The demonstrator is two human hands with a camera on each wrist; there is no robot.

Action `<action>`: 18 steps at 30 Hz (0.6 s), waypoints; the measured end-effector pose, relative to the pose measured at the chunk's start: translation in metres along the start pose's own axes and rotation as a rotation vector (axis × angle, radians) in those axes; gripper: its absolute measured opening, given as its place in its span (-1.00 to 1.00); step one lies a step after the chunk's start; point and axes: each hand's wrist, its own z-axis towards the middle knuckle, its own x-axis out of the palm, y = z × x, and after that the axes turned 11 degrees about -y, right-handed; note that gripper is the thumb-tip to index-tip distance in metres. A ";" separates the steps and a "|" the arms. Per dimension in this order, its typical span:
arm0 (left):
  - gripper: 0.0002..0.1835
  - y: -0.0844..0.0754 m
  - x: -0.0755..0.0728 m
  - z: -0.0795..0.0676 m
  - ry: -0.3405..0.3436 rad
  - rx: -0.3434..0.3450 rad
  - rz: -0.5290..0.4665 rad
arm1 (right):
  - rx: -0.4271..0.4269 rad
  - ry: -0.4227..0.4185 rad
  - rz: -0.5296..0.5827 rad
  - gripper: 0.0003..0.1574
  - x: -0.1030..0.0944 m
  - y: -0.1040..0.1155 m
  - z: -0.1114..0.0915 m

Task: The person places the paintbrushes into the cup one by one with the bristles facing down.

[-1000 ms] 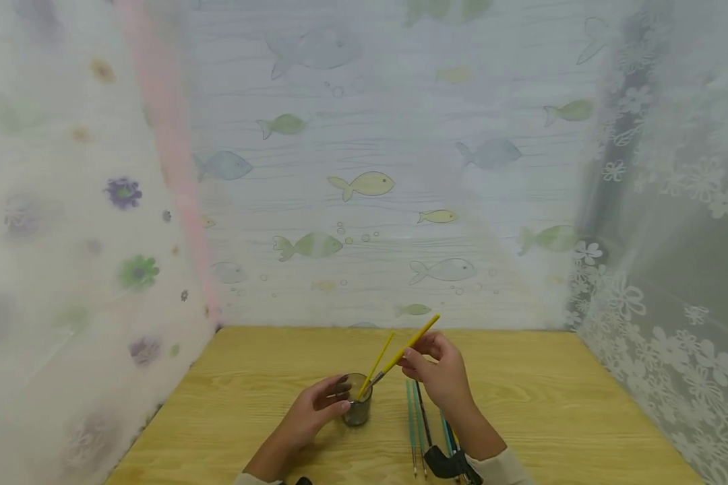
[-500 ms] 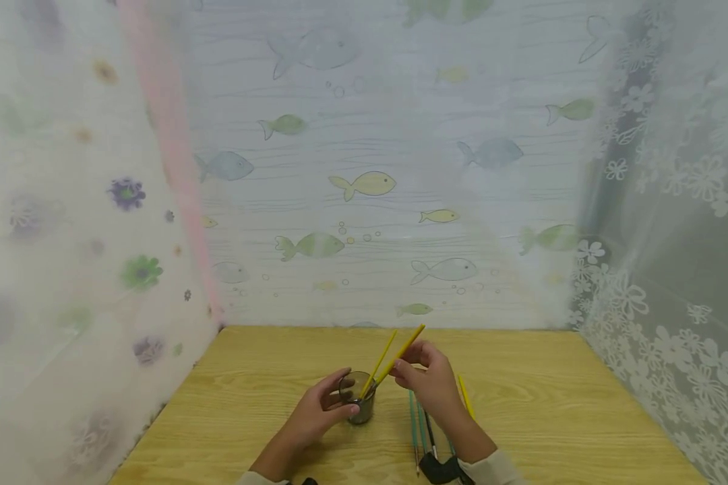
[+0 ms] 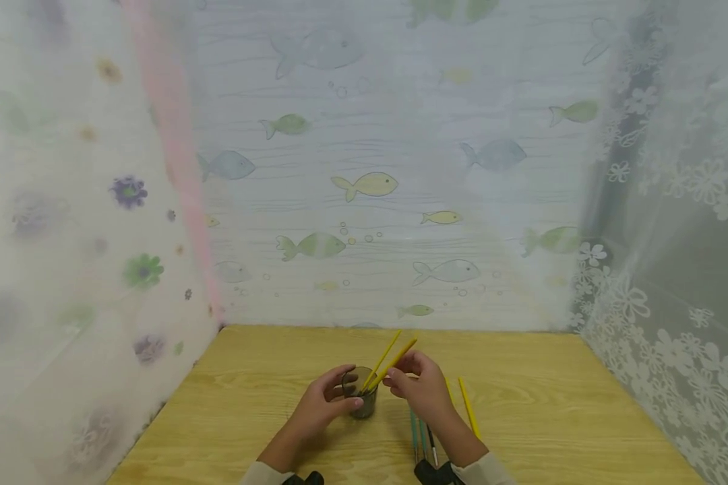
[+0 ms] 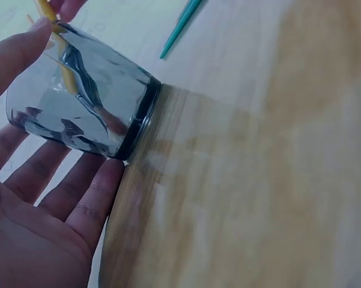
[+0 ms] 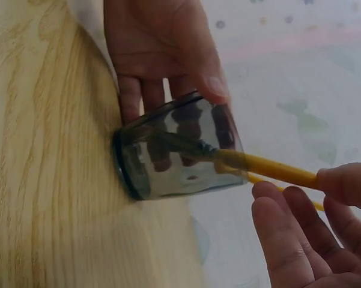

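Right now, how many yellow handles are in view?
4: a thick handle in the right hand and a thin handle, both dipping into the glass; on the table, a half-hidden handle and, to its right, another handle. Others may be hidden.

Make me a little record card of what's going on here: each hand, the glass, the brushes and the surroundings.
Left hand: holds the glass
Right hand: pinches a thick yellow brush
Glass: smoky, see-through, upright on the table
In the glass: the thick brush, bristles down, and a thinner yellow brush
On the table: teal brushes, a dark brush and yellow handles, partly hidden
Table: light wood grain
Backdrop: pale, printed with fish
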 end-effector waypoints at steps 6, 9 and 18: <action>-0.28 0.001 -0.001 0.003 0.021 0.005 -0.001 | 0.030 0.007 -0.017 -0.60 -0.002 -0.002 0.000; -0.30 0.001 -0.002 0.005 0.022 0.013 0.014 | 0.035 0.010 -0.020 -0.59 -0.004 -0.003 0.001; -0.22 0.006 0.002 0.012 -0.076 0.023 0.044 | 0.052 0.059 -0.042 -0.51 -0.019 -0.007 0.007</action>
